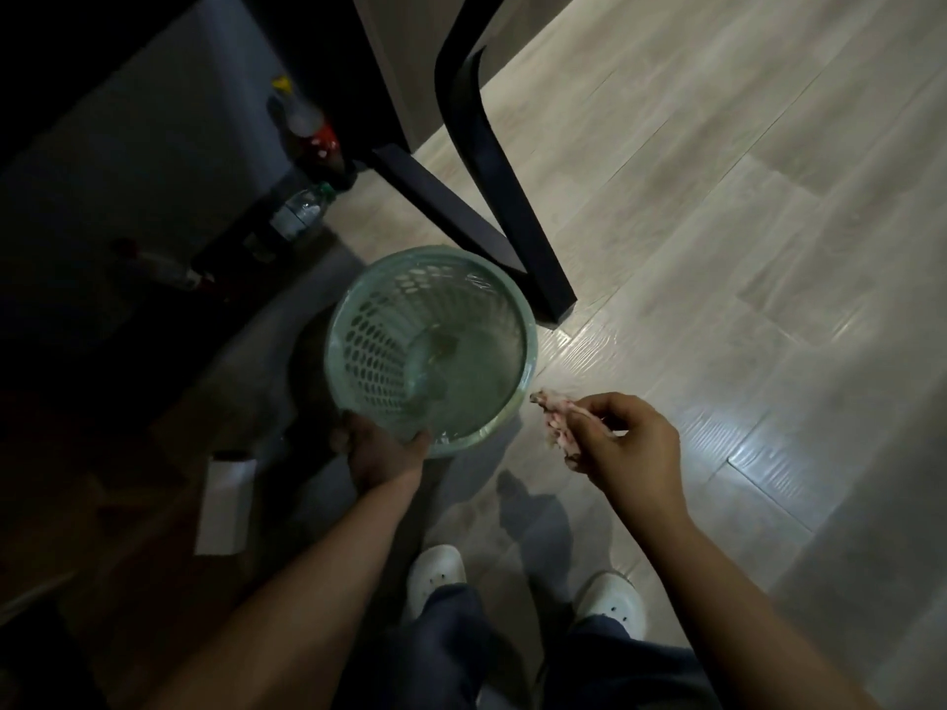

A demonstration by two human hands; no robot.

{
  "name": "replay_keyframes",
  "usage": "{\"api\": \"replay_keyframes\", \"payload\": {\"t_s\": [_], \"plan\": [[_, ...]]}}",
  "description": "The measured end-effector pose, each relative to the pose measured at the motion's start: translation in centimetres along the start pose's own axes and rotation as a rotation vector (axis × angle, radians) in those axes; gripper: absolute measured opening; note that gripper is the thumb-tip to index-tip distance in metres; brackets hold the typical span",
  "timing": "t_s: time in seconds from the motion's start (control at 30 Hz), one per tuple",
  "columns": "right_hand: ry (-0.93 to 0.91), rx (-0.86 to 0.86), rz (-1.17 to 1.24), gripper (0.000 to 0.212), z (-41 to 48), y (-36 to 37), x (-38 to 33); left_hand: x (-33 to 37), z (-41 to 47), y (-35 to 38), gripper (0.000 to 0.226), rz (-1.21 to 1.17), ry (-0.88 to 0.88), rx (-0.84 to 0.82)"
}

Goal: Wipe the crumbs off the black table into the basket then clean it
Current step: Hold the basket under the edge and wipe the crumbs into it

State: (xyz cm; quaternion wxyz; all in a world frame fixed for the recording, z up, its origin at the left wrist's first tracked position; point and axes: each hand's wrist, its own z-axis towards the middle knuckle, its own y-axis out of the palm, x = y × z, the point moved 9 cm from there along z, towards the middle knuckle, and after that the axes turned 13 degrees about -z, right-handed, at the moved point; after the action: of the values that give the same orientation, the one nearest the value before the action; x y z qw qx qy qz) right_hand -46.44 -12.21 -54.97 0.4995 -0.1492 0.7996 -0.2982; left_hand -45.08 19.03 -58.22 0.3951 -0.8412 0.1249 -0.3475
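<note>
**Near field, 6 o'clock.** Two white shoes [435, 571] stand on the wood-pattern floor [717, 248]. Both forearms extend up-frame from this position.

**Left grip [382, 445], 7 o'clock, just below frame centre.** It is clenched on the near rim of the green basket [369, 345], with the fingers curled over the edge. This hold probably serves to steady the basket or carry it, so the opening can be brought under the table edge to receive crumbs.

**Right grip [635, 443], 4 o'clock.** It is pinching a crumpled pinkish cloth [556, 427]. The cloth hangs just beside the basket rim, outside it and not over the opening. Keeping the cloth bunched and close to the rim likely keeps the wiping tool ready without letting it fall in.

**Basket, frame centre.** The wall is perforated and a clear liner is folded over the rim. A small dark patch on the base may be debris, but the light is too dim to confirm this.

**Far field.**
- **12 to 1 o'clock:** a black table leg [512, 207] has its foot just beyond the far rim of the basket. The table top is out of view, so the basket is close to the work surface but not yet under an edge.
- **8 o'clock:** a white box [225, 504] lies on the floor.
- **10 to 11 o'clock:** bottles [300, 212] stand in shadow, clear of the working path.
</note>
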Motion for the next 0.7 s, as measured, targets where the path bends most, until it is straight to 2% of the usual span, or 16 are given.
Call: {"api": "replay_keyframes", "payload": {"t_s": [0.1, 0.2, 0.3, 0.4, 0.5, 0.6, 0.7], "plan": [[0.008, -0.015, 0.03, 0.005, -0.1, 1.0, 0.2, -1.1, 0.8, 0.3, 0.095, -0.035, -0.046, -0.022], [0.02, 0.0, 0.047, 0.003, -0.8, 0.7, -0.3, -1.9, 1.5, 1.3, 0.071, -0.073, -0.068, -0.121], [0.031, 0.024, 0.042, 0.004, -1.9, -0.4, -0.9, -4.1, 2.6, 2.1, 0.064, -0.342, -0.156, -0.116], [0.05, 0.047, 0.054, 0.007, -3.6, -2.4, -1.9, -2.2, 0.3, 1.0, 0.053, -0.436, -0.19, -0.138], [0.081, 0.052, 0.082, 0.006, -5.8, -5.1, -3.4, 1.8, -4.7, -2.3, 0.074, -0.313, -0.149, -0.178], [0.115, 0.027, 0.087, 0.008, -8.1, -7.9, -4.8, 3.1, -8.7, -5.1, 0.059, -0.122, -0.111, -0.255], [0.131, 0.001, 0.067, 0.01, -10.8, -11.3, -6.9, 3.9, -12.8, -8.5, 0.045, -0.124, -0.121, -0.287]]}}
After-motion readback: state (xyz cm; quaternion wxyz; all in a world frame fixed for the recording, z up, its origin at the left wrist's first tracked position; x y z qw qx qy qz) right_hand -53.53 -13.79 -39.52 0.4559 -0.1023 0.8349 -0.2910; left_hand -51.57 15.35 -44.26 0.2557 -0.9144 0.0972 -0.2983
